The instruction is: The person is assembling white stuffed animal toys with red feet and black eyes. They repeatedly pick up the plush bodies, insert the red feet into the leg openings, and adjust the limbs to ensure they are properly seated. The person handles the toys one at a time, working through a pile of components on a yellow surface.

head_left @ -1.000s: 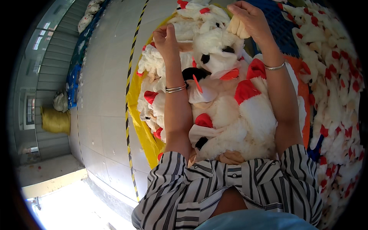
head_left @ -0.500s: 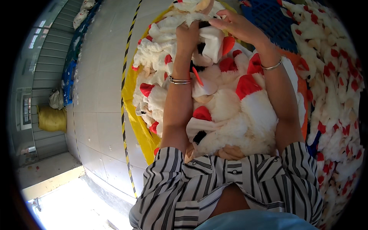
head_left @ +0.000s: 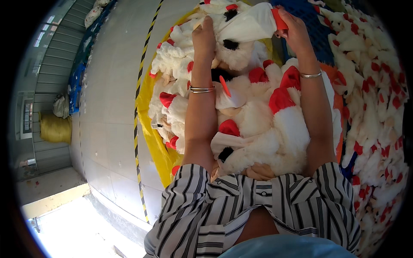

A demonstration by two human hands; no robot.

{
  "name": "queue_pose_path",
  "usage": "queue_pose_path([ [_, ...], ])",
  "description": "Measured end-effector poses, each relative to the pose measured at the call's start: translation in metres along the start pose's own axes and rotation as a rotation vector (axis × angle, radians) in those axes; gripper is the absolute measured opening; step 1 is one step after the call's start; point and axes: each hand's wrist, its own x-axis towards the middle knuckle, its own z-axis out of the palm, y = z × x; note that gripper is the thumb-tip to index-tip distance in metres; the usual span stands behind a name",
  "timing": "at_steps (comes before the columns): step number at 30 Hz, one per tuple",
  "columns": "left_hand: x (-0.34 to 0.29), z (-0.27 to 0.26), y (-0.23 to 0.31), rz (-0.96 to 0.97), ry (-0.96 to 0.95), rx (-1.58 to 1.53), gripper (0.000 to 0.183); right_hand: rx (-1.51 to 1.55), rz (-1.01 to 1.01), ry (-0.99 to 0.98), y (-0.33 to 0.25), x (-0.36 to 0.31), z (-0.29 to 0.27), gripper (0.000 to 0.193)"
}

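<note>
Stretched between my hands at the top of the head view is an unstuffed plush toy skin (head_left: 254, 28), white with black furry patches and a red end. My right hand (head_left: 296, 34) grips the red end and holds it out to the right. At the skin's left side, my left hand (head_left: 204, 38) is closed on its white cloth; the fingertips are partly hidden. Below my hands and against my body lies a heap of similar white plush skins (head_left: 258, 124) with red tips. A flat red piece (head_left: 224, 86) stands up from this heap.
Yellow sheeting (head_left: 150, 137) lies under the heap's left edge. Black-and-yellow tape (head_left: 137, 129) runs along the grey floor. More white-and-red plush pieces (head_left: 374, 86) are piled on the right beside a blue plastic crate (head_left: 307, 13). A yellow sack (head_left: 56, 127) stands far left.
My right hand has moved right and pulled the red end outward. The skin, bunched before, is now spread, showing its black patches. My left hand has shifted slightly and stays closed.
</note>
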Motion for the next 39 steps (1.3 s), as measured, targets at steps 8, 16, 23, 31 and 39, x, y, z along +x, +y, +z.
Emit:
queue_pose_path([
  [8,-0.023,-0.001,0.015,-0.135,-0.355,0.437,0.075,0.133,0.102,0.072,0.043,0.018,-0.034,0.042],
  [16,-0.023,-0.003,0.024,-0.180,-0.820,0.572,0.042,0.369,0.119,0.168,0.053,0.029,-0.045,0.034],
  [23,-0.019,-0.009,0.007,-0.173,-0.614,0.331,0.043,0.520,0.213,0.101,0.049,0.035,-0.051,0.030],
  [31,-0.033,0.009,0.013,-0.188,-0.576,-0.011,0.039,0.563,0.232,0.069,0.040,0.031,-0.043,0.036],
  [39,-0.044,0.028,0.042,-0.154,-0.461,0.342,0.046,0.505,0.212,0.056,0.029,0.032,-0.052,0.041],
])
